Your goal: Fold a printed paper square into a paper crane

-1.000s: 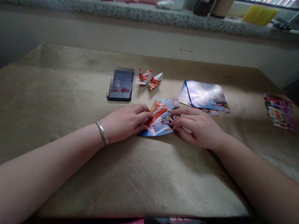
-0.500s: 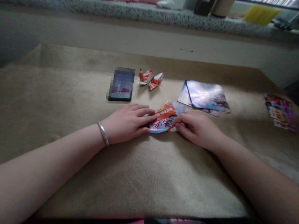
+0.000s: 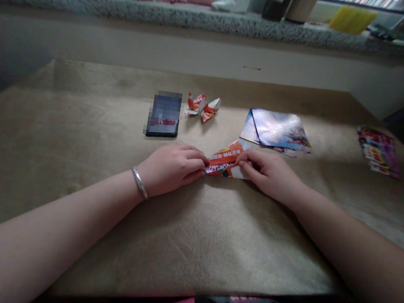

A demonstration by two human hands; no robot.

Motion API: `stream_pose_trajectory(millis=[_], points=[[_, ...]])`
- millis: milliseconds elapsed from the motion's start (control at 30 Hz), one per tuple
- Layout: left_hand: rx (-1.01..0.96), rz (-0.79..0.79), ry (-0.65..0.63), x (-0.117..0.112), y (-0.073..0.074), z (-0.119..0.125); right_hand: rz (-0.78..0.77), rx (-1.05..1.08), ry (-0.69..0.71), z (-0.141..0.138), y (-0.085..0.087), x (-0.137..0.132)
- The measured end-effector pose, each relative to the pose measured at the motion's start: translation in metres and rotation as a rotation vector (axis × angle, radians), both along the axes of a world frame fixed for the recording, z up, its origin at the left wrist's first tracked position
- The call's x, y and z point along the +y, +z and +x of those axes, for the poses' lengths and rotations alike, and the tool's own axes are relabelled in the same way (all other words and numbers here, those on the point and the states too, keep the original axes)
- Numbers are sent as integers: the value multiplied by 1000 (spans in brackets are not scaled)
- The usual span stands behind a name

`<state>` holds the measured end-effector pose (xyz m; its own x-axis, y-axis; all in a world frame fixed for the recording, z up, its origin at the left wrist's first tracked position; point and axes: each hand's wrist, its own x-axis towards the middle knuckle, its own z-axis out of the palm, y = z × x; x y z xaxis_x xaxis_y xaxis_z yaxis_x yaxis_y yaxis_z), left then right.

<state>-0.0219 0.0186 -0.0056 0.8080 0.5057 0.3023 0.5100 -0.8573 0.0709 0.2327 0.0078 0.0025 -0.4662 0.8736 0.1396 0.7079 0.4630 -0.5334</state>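
Note:
A folded sheet of printed paper (image 3: 225, 161), orange, white and blue, lies on the table between my two hands. My left hand (image 3: 177, 168), with a silver bangle at its wrist, has its fingers together and holds the sheet's left end. At the right side, my right hand (image 3: 268, 173) pinches the paper between thumb and fingers. Just beyond the hands stands a folded orange-and-white paper figure (image 3: 203, 107). Part of the sheet is hidden under the fingers.
Left of the paper figure lies a phone or tablet (image 3: 165, 116), its screen blurred. Behind my right hand are several glossy printed sheets (image 3: 282, 130). More colourful printed papers (image 3: 378, 151) lie at the table's right. Bottles and a yellow block (image 3: 353, 20) stand on the stone windowsill (image 3: 205, 20).
The sheet's near edge has been folded over and now runs straight, with more white showing. My left fingers have drawn closer together, and my right hand has shifted slightly rightward.

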Motion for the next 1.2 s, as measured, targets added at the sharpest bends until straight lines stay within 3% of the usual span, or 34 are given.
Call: stream_pose_trajectory(millis=[200, 567, 733, 1200], points=[[39, 19, 85, -3, 2, 2, -19, 8, -11, 0, -4, 3], [55, 31, -41, -9, 5, 2, -46, -38, -91, 5, -3, 10], [17, 123, -23, -18, 5, 7, -20, -50, -109, 8, -1, 14], [56, 127, 52, -23, 6, 10, 78, -132, -104, 13, -3, 19]])
